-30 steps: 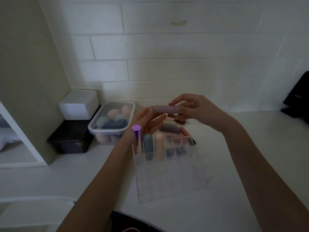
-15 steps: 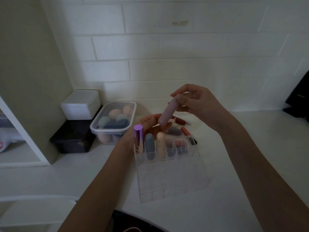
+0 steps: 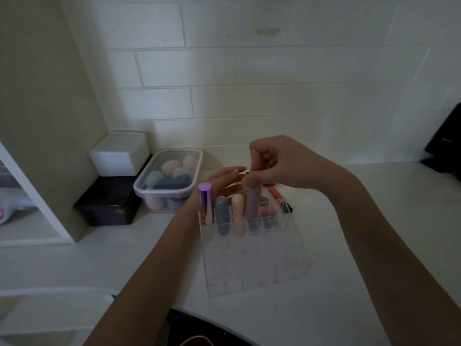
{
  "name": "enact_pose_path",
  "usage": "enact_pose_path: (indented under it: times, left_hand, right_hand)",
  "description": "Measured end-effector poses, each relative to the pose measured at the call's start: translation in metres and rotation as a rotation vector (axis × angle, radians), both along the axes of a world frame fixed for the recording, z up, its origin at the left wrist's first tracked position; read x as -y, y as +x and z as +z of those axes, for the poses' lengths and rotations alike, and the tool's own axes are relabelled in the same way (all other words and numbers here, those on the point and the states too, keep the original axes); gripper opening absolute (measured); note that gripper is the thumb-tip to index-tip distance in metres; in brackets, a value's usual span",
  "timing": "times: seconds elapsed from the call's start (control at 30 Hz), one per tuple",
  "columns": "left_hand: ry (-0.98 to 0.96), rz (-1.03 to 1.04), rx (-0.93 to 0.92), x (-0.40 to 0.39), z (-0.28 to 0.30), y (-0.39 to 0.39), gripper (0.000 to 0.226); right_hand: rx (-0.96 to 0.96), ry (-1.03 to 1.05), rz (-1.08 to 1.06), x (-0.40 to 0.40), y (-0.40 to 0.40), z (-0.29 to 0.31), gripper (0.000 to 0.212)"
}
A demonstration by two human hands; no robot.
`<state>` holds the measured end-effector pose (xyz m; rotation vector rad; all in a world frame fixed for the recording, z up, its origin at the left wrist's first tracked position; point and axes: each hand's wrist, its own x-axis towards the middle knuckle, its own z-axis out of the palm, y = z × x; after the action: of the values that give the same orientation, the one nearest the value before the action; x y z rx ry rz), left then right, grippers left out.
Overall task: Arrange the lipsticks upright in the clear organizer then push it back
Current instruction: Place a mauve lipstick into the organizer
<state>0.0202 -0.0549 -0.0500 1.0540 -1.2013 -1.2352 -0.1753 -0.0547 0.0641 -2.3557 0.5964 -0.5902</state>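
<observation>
A clear organizer with a grid of cells stands on the white counter. Its back row holds a metallic purple lipstick, a grey-blue one and a peach one, all upright. My right hand pinches the top of a mauve lipstick, upright with its lower end in the cell right of the peach one. My left hand is behind the organizer, fingers apart, holding nothing. Several loose lipsticks lie on the counter behind the organizer, partly hidden.
A lidded clear tub of makeup sponges sits left of the organizer, beside a white box stacked on a black box. A tiled wall runs behind. A dark object stands at the far right.
The mauve lipstick went from lying sideways between both hands to upright in my right hand and down into an organizer cell. My left hand let go of it.
</observation>
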Motion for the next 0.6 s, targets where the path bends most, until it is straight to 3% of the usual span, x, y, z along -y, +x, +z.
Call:
enact_pose_path:
  times: [0.2, 0.37, 0.5, 0.6]
  left_hand:
    - [0.006, -0.011, 0.009, 0.000, 0.001, -0.003, 0.016]
    - [0.044, -0.023, -0.066, -0.001, 0.001, -0.005, 0.035]
    - [-0.003, 0.043, -0.070, -0.005, -0.001, -0.005, 0.017]
    - [-0.092, 0.172, 0.014, -0.009, -0.001, -0.007, 0.019]
  right_hand:
    - [-0.041, -0.073, -0.003, 0.000, -0.003, 0.003, 0.035]
    - [-0.112, -0.109, 0.007, 0.002, -0.003, 0.001, 0.034]
    - [-0.225, -0.059, 0.080, 0.004, 0.003, -0.008, 0.027]
    - [-0.231, -0.032, 0.085, 0.010, 0.000, -0.010, 0.025]
